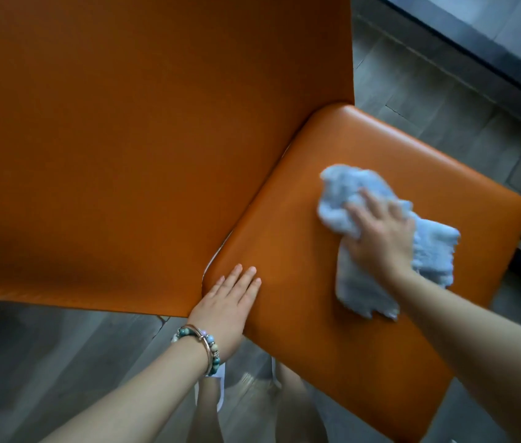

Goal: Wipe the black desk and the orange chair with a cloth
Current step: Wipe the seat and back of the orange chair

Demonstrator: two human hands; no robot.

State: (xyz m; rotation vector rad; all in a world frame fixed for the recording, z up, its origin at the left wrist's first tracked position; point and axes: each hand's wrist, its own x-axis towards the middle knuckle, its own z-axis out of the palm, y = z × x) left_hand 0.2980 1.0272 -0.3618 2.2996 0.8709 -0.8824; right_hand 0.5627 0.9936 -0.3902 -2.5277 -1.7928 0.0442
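Pressing blue cloth (361, 289) onto orange chair (300, 330), right hand (380, 238) spread open; left hand (230, 302) flat on chair, holding nothing

One view only, from a wide-angle camera worn on the head. It faces forward and steeply down onto the orange chair (316, 314) at close range; the chair fills most of the frame. The left hand (227, 302) and right hand (380, 238) reach in from the bottom edge. Grey floor (45, 362) shows at the margins.
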